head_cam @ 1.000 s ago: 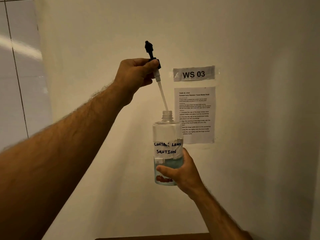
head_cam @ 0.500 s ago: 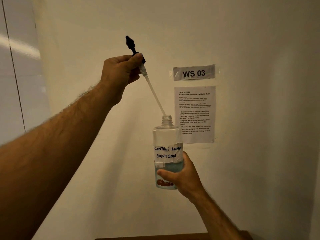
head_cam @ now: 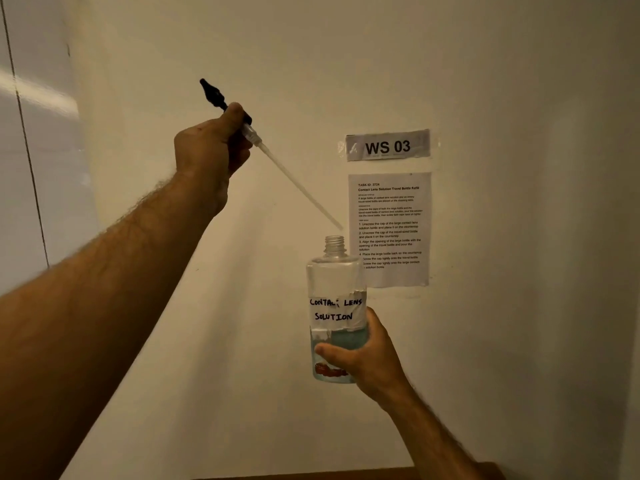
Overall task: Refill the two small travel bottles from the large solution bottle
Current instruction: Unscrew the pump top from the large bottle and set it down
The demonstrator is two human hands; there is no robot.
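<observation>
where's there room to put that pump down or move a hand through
Only a thin strip of brown surface shows at the bottom edge, below the solution bottle; what is on it is out of view. Open air lies between the forearms. It is tight where the pump tube tip hangs over the bottle's mouth.

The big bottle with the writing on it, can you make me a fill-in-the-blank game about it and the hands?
1. The right hand grips the large solution bottle and holds it ____.
2. The left hand grips the black pump top, and its dip tube is fully ____ of the bottle neck.
3. The handwritten label reads "Contact Lens ____".
4. The sign on the wall says WS ____.

Missing words: upright; out; Solution; 03
</observation>
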